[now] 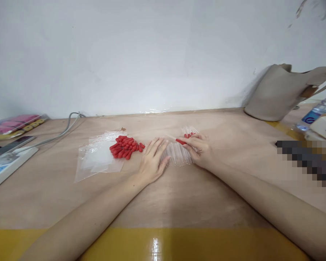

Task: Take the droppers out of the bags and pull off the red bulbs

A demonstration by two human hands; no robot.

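Observation:
My left hand (pixel 154 161) lies nearly flat on the table, fingers stretched out, at the left end of a row of thin clear tubes (pixel 178 154). Between the thumb and fingers of my right hand (pixel 199 149) is a small red bulb (pixel 180 141). A faint, blurred clear tube seems to extend leftward from it. Just behind that hand lie more clear tubes (pixel 189 129) with red bulbs at their near ends, partly hidden by the fingers. Left of my left hand, a heap of loose red bulbs (pixel 123 146) rests partly on clear plastic bags (pixel 97 161).
A grey bag (pixel 271 94) stands at the back right, near a plastic bottle (pixel 319 110). At the left are a power strip (pixel 15 165) with a grey cable (pixel 57 136), a phone (pixel 16 145) and a pink and yellow packet (pixel 16 126). A white wall (pixel 152 54) borders the table.

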